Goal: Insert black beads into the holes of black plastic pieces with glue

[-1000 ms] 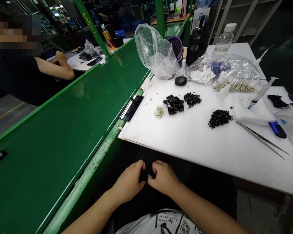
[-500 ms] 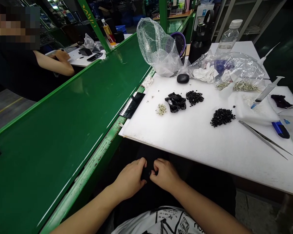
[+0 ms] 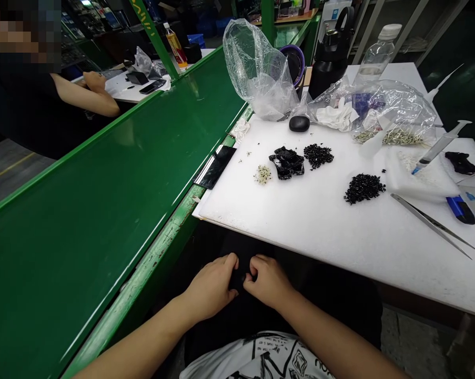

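My left hand (image 3: 211,284) rests low over the dark trousers at my lap, fingers curled inward and nothing visible in it. Facing it across a small gap, my right hand (image 3: 269,281) is curled too, thumb near the bent forefinger, also with nothing visible in it. Both hands stay below the near edge of the white work board (image 3: 300,210). On that board lie a heap of small black parts (image 3: 364,188), a second black heap (image 3: 318,156), a larger black piece (image 3: 287,162), a small pile of pale bits (image 3: 263,174) and steel tweezers (image 3: 430,223).
A syringe (image 3: 438,147) leans over a white foam pad (image 3: 422,176), near a blue-black tool (image 3: 461,209). Clear plastic bags (image 3: 256,68), a black flask (image 3: 327,68) and a bottle (image 3: 377,52) stand behind. Left runs a green partition (image 3: 103,189), with another person's arm (image 3: 87,97) beyond.
The view has shifted slightly, so the board's contents sit a little farther right. The other person's hand beyond the partition has moved. My hands keep their pose.
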Action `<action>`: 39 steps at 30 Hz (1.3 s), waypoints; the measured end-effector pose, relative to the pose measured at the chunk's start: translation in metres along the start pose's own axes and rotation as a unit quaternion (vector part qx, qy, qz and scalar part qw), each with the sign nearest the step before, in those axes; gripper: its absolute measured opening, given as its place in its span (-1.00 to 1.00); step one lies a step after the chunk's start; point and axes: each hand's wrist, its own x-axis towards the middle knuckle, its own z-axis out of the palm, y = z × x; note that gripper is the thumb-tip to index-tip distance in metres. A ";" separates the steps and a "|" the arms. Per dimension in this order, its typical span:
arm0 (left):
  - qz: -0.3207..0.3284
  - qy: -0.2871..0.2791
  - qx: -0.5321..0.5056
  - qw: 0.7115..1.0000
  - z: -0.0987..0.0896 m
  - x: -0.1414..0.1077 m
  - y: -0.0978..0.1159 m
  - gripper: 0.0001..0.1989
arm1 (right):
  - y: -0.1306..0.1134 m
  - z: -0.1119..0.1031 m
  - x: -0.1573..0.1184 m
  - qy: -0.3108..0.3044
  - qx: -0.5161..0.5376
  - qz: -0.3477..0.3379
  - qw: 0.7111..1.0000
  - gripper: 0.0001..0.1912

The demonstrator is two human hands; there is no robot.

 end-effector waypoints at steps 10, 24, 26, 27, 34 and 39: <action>-0.018 -0.001 -0.066 0.998 -0.010 0.002 0.004 -0.67 | 0.010 -0.010 0.000 -0.027 0.045 -0.041 0.998 -0.83; -0.057 0.033 -0.102 0.993 -0.009 0.019 -0.001 -0.85 | 0.007 -0.010 0.004 -0.019 0.066 -0.027 0.997 -0.82; -0.049 0.021 -0.112 0.992 -0.011 0.018 -0.003 -0.85 | 0.007 -0.010 0.004 -0.019 0.067 -0.027 0.997 -0.82; -0.048 0.019 -0.115 0.992 -0.011 0.017 -0.004 -0.86 | 0.008 -0.009 0.004 -0.018 0.068 -0.027 0.997 -0.82; -0.070 0.057 -0.103 0.991 0.000 0.020 -0.005 -0.83 | 0.009 -0.010 0.003 -0.018 0.068 -0.022 0.997 -0.81; -0.048 0.025 -0.121 0.991 -0.005 0.021 -0.016 -0.90 | 0.008 -0.008 0.005 -0.027 0.072 -0.024 0.997 -0.80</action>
